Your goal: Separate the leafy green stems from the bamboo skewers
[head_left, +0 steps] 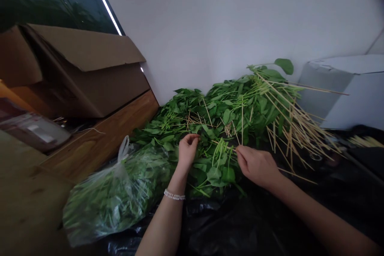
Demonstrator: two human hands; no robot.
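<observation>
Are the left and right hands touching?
Apart. The head view shows a clear gap between left hand and right hand, with green leaves visible there.

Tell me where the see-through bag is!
In the head view, the see-through bag sits at lower left, left of the left hand, by the leaf pile's near left edge.

The left hand (188,151) is just past the white bracelet (174,195) on its wrist, thumb and finger bent close together (it's hard to tell if they touch). The right hand (258,167) is curled up, right of the bracelet.
</observation>
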